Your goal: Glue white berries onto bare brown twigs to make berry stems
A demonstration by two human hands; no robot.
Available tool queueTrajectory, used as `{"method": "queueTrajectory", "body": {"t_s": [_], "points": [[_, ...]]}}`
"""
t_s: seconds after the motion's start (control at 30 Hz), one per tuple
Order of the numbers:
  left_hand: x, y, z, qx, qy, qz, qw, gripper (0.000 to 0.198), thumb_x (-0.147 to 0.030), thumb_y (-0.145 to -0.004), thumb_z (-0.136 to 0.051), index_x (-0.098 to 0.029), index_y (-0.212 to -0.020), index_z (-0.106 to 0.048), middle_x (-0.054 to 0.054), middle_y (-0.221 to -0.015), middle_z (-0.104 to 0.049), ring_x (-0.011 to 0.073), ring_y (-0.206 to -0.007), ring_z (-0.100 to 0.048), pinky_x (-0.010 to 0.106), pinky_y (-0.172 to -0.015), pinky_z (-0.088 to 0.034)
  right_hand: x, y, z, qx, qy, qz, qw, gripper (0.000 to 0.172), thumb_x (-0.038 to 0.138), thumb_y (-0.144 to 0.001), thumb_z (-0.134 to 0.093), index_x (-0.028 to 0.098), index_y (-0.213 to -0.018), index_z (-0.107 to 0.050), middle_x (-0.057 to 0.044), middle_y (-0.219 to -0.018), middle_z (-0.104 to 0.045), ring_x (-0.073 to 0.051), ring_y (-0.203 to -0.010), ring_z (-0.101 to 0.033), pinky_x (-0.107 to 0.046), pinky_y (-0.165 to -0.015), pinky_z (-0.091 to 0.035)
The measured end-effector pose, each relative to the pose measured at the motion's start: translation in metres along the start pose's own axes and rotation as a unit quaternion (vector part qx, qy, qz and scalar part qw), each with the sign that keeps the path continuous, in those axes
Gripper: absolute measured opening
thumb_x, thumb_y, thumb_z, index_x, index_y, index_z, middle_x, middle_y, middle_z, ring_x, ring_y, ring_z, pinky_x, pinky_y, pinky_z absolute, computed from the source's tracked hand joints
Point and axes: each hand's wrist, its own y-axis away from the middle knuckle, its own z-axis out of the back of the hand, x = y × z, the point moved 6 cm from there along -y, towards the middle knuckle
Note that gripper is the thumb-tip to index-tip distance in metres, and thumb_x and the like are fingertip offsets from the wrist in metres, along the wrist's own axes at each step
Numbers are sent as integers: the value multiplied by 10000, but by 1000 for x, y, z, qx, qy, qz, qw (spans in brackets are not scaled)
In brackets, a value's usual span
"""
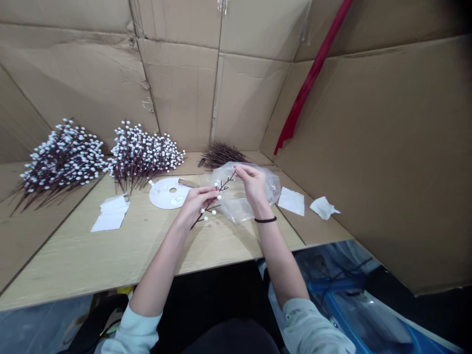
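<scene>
My left hand is closed around a thin brown artificial berry twig, which slants up to the right. White berries sit on its lower branches; the upper tips look bare. At the twig's top end my right hand pinches with thumb and forefinger; whether a small berry is between them is too small to tell. Beneath the hands lies a clear plastic bag. To the left of it is a white disc with a hole in its middle and small clear blobs on it.
Two heaps of white-berried twigs lie at the back left. Bare brown twigs are behind the bag. Paper pieces lie on both sides. Cardboard walls enclose the table, and a red strip hangs at right.
</scene>
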Motion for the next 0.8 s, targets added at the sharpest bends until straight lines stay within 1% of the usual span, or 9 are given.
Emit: {"method": "queueTrajectory", "body": {"t_s": [0.1, 0.17, 0.23, 0.33, 0.53, 0.6, 0.67, 0.73, 0.8], "points": [[-7, 2, -1, 1, 12, -6, 1000, 399, -181, -574, -715, -147, -960, -618, 49, -882, -652, 97, -663, -593, 243, -688, -472, 11, -4, -9, 24, 28, 22, 999, 108, 298, -659, -665, 194, -666, -694, 5, -667, -663, -125, -678, -576, -272, -700, -448], [-11, 2, -1, 0, 7, -7, 1000, 490, -190, -582, -711, -168, -1053, -574, 59, -915, -654, 109, -668, -605, 251, -675, -470, 15, -5, -15, 45, 34, 20, 998, 121, 307, -661, -661, 191, -663, -694, 2, -669, -666, -128, -678, -579, -273, -697, -449], [-13, 1, 2, -6, -4, -11, 1000, 508, -188, -574, -715, -157, -1059, -569, 60, -873, -661, 115, -655, -607, 242, -656, -462, 16, -5, -22, 66, 31, 11, 997, 130, 314, -664, -657, 190, -665, -694, 0, -662, -665, -127, -669, -580, -270, -682, -449], [-15, -1, 7, -23, -20, -19, 999, 478, -186, -553, -725, -137, -1010, -596, 42, -769, -659, 112, -632, -601, 205, -591, -432, 15, -5, -30, 91, 23, -2, 996, 126, 308, -667, -653, 190, -676, -698, -1, -654, -663, -123, -661, -581, -262, -667, -446], [-18, -1, 13, -34, -42, -22, 998, 452, -203, -527, -731, -111, -957, -622, 34, -652, -649, 90, -568, -563, 178, -511, -388, 16, -12, -39, 105, 34, -7, 994, 165, 332, -666, -653, 181, -710, -702, -7, -655, -673, -117, -656, -585, -242, -638, -445], [-20, -1, 13, -38, -37, -21, 998, 444, -193, -512, -736, -110, -934, -626, 27, -636, -645, 81, -547, -553, 174, -501, -385, 15, -12, -36, 110, 29, -14, 993, 206, 363, -692, -623, 182, -758, -699, -14, -696, -683, -118, -688, -598, -229, -631, -448], [-21, -1, 15, -57, -22, -25, 998, 408, -176, -500, -738, -119, -890, -633, 15, -638, -639, 72, -547, -551, 166, -502, -390, 10, -9, -24, 91, 28, -26, 995, 242, 387, -727, -579, 179, -786, -689, -21, -719, -683, -111, -668, -599, -208, -580, -439], [-22, -1, 19, -92, -5, -28, 995, 343, -160, -491, -739, -126, -817, -638, 0, -638, -629, 61, -550, -551, 156, -513, -401, -5, -3, -7, 71, 49, -54, 995, 255, 379, -752, -543, 162, -732, -677, -21, -651, -664, -98, -560, -571, -196, -495, -402], [-22, -1, 22, -119, 6, -31, 992, 291, -158, -492, -739, -133, -762, -633, -14, -643, -621, 48, -549, -545, 147, -531, -416, -27, 3, 5, 85, 103, -99, 986, 237, 315, -746, -547, 149, -615, -654, -8, -515, -613, -92, -452, -513, -207, -452, -369]]}}
